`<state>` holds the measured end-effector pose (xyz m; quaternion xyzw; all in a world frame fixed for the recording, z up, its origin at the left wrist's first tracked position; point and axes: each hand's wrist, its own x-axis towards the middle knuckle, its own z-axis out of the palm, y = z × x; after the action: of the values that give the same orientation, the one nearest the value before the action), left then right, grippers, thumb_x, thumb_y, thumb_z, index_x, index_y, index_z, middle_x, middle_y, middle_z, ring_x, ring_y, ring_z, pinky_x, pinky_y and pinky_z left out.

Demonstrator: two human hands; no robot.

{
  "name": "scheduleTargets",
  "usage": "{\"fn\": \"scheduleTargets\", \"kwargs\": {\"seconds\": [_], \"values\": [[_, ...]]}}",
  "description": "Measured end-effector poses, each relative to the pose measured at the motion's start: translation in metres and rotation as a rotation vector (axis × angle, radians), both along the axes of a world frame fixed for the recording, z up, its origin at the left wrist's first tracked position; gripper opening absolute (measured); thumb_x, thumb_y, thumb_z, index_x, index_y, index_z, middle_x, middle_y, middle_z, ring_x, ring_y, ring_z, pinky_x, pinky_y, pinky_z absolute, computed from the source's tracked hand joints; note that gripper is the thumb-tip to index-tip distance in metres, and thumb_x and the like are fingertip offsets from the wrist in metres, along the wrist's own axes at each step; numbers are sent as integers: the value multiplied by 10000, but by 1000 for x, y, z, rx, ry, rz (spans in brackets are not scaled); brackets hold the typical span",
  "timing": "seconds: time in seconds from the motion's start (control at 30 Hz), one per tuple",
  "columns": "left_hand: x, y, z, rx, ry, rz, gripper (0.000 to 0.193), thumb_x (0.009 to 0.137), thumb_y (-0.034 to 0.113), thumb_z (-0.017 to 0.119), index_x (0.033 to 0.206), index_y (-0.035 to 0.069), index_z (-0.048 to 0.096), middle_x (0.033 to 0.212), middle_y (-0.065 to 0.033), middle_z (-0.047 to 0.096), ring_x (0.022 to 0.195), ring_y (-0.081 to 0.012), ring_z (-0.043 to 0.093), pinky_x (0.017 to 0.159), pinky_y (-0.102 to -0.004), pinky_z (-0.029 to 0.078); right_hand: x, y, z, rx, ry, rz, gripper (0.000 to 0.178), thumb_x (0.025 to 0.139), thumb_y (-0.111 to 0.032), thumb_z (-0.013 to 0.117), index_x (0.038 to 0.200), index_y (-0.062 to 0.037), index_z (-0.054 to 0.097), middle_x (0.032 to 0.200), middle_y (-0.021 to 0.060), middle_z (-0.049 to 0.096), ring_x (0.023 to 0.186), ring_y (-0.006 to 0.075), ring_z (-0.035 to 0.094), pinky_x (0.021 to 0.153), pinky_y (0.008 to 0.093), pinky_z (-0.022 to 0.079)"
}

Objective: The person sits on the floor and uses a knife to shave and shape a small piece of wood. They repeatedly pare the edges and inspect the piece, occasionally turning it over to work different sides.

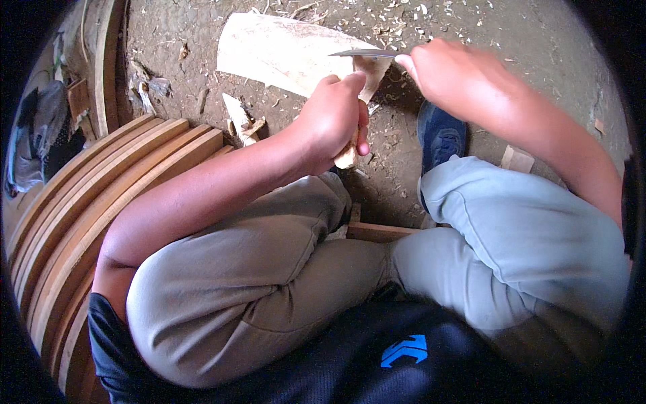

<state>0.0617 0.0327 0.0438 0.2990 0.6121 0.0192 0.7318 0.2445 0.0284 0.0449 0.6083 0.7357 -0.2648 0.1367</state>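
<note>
Pale, smooth-shaved wood slab (276,54) on dirt floor (525,40); left hand (333,121) fisted around wooden tool handle (348,156), right hand (451,74) curled, pinching thin grey metal blade (363,52) against slab.

No packages, signs or screens in view. Only label-like mark: a small bright-blue printed emblem (404,350), angular and arrow-like, on the black fabric of the person's shirt at bottom centre, just below the grey trousers. Nothing resembling a label shows on the dirt floor or on the curved wooden strips at left.
</note>
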Motion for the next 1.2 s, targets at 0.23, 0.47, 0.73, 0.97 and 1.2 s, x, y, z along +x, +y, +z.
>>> {"fn": "scheduleTargets", "kwargs": {"seconds": [0.23,0.47,0.73,0.97,1.2], "values": [[6,4,10,-65,70,65,259,996,314,419,899,74,420,607,-32,391,412,-156,420,332,-326,275,-12,10,-6,-37,11,20,454,1012,-315,414,897,39,674,870,263,670,837,427,663,743,515,531],[4,4,5,-35,4,30,272,993,332,436,911,73,433,606,-37,416,403,-156,417,326,-319,274,8,30,-9,-96,120,57,485,1016,-316,395,859,84,620,796,287,636,796,452,639,745,522,493],[-1,3,3,-33,31,13,273,995,339,435,951,70,438,629,-47,430,399,-166,420,325,-313,283,25,15,-13,-130,162,28,551,1025,-358,368,811,87,612,760,301,608,781,459,630,738,520,490],[0,4,2,-7,15,-46,289,997,343,427,891,74,420,600,-36,414,391,-158,414,312,-311,277,11,-2,-4,24,33,-26,524,1021,-358,394,843,53,665,830,286,650,825,443,653,734,521,520],[5,8,8,-50,91,-51,291,999,334,420,883,67,410,592,-34,406,377,-163,403,317,-331,302,3,4,-12,-9,33,-5,496,1022,-332,389,876,48,672,837,268,667,837,427,667,745,518,530]]}}
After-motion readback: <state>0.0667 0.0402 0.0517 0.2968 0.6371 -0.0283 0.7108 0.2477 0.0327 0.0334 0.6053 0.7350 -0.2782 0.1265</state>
